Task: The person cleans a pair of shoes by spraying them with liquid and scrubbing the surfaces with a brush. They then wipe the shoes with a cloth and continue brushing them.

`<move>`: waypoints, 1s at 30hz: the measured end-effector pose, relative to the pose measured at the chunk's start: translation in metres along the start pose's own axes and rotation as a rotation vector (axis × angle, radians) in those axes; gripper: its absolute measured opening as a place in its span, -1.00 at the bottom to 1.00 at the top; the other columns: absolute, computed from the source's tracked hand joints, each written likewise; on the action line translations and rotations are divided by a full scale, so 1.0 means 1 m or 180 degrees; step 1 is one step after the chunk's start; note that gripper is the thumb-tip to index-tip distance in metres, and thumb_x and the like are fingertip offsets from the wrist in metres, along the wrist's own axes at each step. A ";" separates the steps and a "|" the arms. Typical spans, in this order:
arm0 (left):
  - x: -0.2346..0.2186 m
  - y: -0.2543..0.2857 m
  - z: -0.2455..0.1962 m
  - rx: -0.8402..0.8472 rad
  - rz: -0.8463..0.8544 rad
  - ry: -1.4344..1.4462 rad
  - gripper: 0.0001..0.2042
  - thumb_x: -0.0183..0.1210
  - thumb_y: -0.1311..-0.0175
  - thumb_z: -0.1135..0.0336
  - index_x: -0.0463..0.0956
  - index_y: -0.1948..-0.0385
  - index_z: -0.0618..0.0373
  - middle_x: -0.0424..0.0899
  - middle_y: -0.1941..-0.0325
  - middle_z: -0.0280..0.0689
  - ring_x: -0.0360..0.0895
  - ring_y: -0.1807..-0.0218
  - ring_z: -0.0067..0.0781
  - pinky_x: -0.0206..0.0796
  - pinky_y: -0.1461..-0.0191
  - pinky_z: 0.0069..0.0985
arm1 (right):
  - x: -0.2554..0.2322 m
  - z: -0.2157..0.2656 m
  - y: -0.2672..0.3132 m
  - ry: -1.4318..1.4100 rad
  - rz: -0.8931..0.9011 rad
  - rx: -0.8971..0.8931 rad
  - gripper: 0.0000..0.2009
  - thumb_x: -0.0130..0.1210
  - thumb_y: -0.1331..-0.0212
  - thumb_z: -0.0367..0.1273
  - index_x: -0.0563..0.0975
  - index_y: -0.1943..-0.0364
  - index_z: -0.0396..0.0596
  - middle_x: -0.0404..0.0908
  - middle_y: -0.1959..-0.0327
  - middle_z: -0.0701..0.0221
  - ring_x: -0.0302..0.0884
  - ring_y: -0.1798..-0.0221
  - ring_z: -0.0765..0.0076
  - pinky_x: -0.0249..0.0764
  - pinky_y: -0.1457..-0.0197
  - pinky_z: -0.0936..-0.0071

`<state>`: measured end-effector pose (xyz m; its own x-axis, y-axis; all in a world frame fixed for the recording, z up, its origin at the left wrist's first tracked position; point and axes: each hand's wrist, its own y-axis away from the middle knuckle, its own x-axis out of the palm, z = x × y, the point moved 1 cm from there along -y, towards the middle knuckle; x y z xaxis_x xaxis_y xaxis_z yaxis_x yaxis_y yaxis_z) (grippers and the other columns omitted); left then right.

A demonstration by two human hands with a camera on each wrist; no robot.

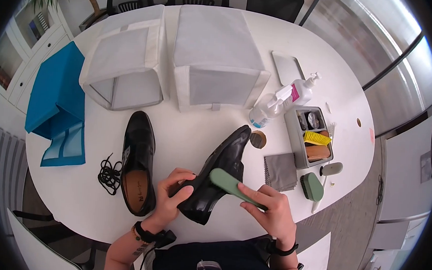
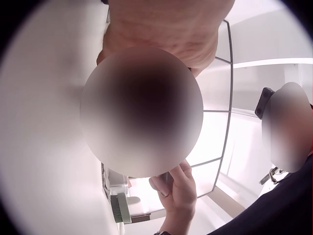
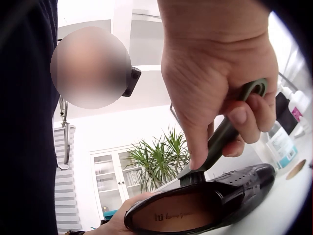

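A black leather shoe (image 1: 207, 196), tilted on its side with its toe pointing away, is gripped near the heel by my left hand (image 1: 172, 194). My right hand (image 1: 273, 213) holds a green-handled brush (image 1: 230, 184), its head against the side of the shoe. In the right wrist view, my right hand (image 3: 220, 83) curls its fingers round the green handle (image 3: 222, 142), and the brush meets the rim of the shoe (image 3: 244, 186). A blurred disc hides most of the left hand's work in the left wrist view.
Another black shoe (image 1: 139, 140) stands at left beside coiled black laces (image 1: 109, 174). A grey cloth (image 1: 280, 171), a green brush (image 1: 312, 186), a grey box (image 1: 298, 145) and bottles (image 1: 269, 111) are at right. Behind are fabric boxes (image 1: 220, 61) and a blue bin (image 1: 58, 86).
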<state>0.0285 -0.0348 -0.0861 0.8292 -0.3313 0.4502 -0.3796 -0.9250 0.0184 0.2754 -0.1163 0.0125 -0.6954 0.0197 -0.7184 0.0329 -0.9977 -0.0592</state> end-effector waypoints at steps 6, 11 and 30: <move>-0.004 -0.001 -0.005 -0.0203 0.0101 0.0223 -0.66 0.33 -0.18 0.48 0.60 -0.02 0.26 0.52 -0.12 -0.21 0.51 -0.14 -0.41 0.35 -0.23 -0.48 | 0.002 -0.003 -0.002 -0.0072 -0.0199 0.0096 -0.51 0.39 -0.11 -0.40 0.65 -0.20 0.16 0.42 0.55 0.34 0.35 0.57 0.24 0.34 0.45 0.34; 0.002 0.000 -0.014 -0.0140 0.0441 -0.0223 -0.49 0.43 -0.05 0.51 0.54 -0.12 0.24 0.47 -0.19 -0.24 0.49 -0.21 -0.39 0.32 -0.31 -0.45 | 0.002 -0.004 -0.002 -0.0102 -0.0230 0.0216 -0.50 0.40 -0.10 -0.44 0.65 -0.20 0.11 0.41 0.54 0.34 0.32 0.55 0.30 0.32 0.43 0.37; 0.001 0.003 -0.004 -0.0024 -0.0216 0.0109 -0.55 0.30 -0.24 0.42 0.48 -0.17 0.28 0.58 -0.27 -0.03 0.50 -0.31 -0.24 0.24 -0.45 -0.34 | 0.009 0.002 -0.001 -0.0277 -0.0119 0.0182 -0.51 0.40 -0.09 -0.47 0.65 -0.19 0.08 0.47 0.51 0.33 0.38 0.52 0.29 0.34 0.40 0.37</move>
<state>0.0266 -0.0377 -0.0824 0.8387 -0.2611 0.4779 -0.3260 -0.9437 0.0565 0.2680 -0.1152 0.0075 -0.7552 0.0537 -0.6533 -0.0335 -0.9985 -0.0433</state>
